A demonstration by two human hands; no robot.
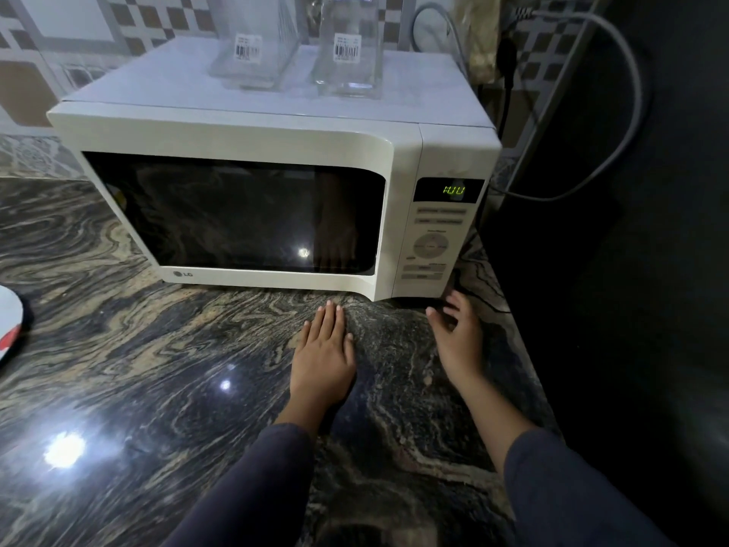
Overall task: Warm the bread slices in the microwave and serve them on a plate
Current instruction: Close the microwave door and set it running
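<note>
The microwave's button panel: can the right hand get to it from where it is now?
Probably yes. The right hand is open just below the button panel, at the front right corner of the microwave, and nothing visible stands between them.

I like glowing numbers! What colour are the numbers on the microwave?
Green, glowing on the dark display of the white microwave, seen in the head view.

2 glass jars (pixel 307 45) atop microwave (pixel 252 152) on counter (pixel 118 369); hands before it.
</note>
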